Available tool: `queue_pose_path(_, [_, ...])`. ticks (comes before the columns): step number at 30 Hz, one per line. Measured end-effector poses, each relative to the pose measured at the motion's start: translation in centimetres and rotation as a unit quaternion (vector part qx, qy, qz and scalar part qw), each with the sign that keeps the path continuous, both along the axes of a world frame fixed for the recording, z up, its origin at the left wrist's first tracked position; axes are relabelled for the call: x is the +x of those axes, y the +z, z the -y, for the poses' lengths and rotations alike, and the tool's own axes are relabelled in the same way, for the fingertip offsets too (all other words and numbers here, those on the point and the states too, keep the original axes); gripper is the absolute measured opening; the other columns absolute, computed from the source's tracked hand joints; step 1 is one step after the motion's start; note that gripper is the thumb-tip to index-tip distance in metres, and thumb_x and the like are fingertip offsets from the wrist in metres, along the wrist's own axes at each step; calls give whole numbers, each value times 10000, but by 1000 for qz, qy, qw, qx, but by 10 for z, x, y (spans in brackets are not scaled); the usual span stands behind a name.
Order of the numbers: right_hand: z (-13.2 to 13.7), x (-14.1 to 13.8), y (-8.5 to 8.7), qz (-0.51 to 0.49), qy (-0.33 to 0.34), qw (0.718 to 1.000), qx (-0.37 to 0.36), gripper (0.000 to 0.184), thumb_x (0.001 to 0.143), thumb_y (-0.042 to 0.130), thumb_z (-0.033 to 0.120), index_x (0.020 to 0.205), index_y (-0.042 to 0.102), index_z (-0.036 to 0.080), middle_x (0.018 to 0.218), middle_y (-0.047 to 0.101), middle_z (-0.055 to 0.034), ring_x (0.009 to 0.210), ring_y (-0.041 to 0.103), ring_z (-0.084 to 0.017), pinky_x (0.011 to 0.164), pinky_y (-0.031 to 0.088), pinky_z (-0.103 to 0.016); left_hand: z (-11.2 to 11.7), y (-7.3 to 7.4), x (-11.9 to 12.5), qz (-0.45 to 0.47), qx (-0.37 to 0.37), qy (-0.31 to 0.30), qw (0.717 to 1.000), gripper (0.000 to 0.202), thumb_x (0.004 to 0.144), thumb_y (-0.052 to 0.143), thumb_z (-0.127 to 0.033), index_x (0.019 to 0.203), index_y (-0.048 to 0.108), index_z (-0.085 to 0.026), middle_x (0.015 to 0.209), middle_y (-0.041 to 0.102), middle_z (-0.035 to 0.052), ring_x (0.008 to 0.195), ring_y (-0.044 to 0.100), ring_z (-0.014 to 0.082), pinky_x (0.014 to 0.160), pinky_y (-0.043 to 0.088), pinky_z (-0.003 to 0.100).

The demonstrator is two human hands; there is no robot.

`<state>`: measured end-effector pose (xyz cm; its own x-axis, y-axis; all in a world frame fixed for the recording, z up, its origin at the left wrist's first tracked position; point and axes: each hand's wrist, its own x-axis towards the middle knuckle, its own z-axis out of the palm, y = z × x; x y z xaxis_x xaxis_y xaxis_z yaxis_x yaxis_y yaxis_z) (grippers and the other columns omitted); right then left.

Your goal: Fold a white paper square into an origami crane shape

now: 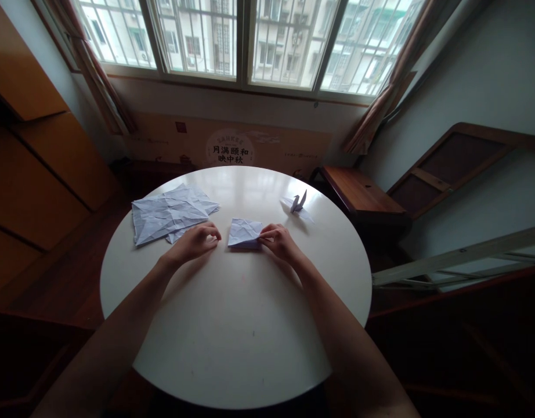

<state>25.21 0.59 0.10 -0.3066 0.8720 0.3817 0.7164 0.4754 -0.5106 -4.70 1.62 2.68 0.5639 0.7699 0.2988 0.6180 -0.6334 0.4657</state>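
A small folded piece of pale paper lies near the middle of the round white table. My right hand pinches its right edge with thumb and fingers pressed together. To the left of the paper my left hand rests on the tabletop with its fingers curled; whether it holds anything is hidden. It lies just below a loose pile of creased paper sheets. A finished paper crane stands further back on the right.
A wooden side table stands to the right of the round table. A wooden cabinet fills the left. A window with bars and curtains runs along the back wall, above a cardboard panel with printed characters.
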Motion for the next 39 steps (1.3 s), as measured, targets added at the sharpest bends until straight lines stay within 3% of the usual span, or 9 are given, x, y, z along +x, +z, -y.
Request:
queue_pose_path(5, [2, -3, 1, -4, 16, 1000, -1, 93, 841, 762, 203, 864, 824, 268, 944, 755, -56, 920, 625, -242, 858, 486, -385, 11, -1, 18, 48, 60, -6, 997, 152, 910, 624, -313, 923, 717, -193, 950, 687, 59, 889, 647, 224, 814, 483, 323])
queue_pose_path(11, [7, -9, 5, -29, 55, 998, -14, 72, 851, 744, 193, 818, 797, 229, 937, 745, -55, 910, 626, -220, 872, 480, -355, 17, -10, 30, 39, 36, -13, 999, 110, 903, 653, -282, 853, 694, -193, 879, 654, 42, 806, 624, 192, 741, 467, 286])
queue_pose_path(15, [10, -15, 9, -26, 73, 997, -13, 150, 931, 639, 218, 833, 752, 206, 900, 726, -57, 891, 618, -201, 868, 465, -330, 15, -15, 30, 45, 28, -15, 999, 136, 912, 619, -259, 824, 695, -188, 867, 639, 52, 825, 607, 199, 739, 462, 291])
queue_pose_path(23, [7, -18, 5, 1, 14, 999, -44, 184, 950, 608, 235, 808, 721, 202, 840, 678, -50, 875, 563, -201, 835, 430, -303, 15, -17, 34, 52, -24, -29, 998, 172, 911, 583, -291, 798, 634, -172, 787, 599, 34, 739, 564, 182, 672, 431, 276])
queue_pose_path(30, [10, -23, 4, 86, -76, 990, -78, 271, 990, 557, 351, 830, 732, 219, 1000, 654, -77, 1018, 500, -242, 911, 364, -357, 6, -15, 23, 9, -57, -29, 998, 186, 891, 617, -327, 798, 666, -173, 766, 616, 38, 747, 567, 195, 680, 428, 285])
queue_pose_path(35, [12, -27, 7, 115, -104, 985, -81, 312, 1006, 519, 402, 875, 732, 215, 1055, 643, -84, 1051, 474, -256, 922, 348, -373, 8, -7, 19, -3, 24, -19, 1000, 128, 898, 613, -258, 825, 694, -191, 843, 661, 44, 851, 620, 213, 786, 453, 312])
queue_pose_path(39, [13, -29, 7, 131, -105, 984, -67, 378, 1017, 472, 453, 891, 729, 206, 1048, 634, -96, 1033, 477, -261, 907, 361, -378, 16, -7, 29, 26, 80, -47, 995, 172, 939, 599, -242, 1075, 694, -197, 1060, 691, 77, 988, 644, 236, 893, 464, 363])
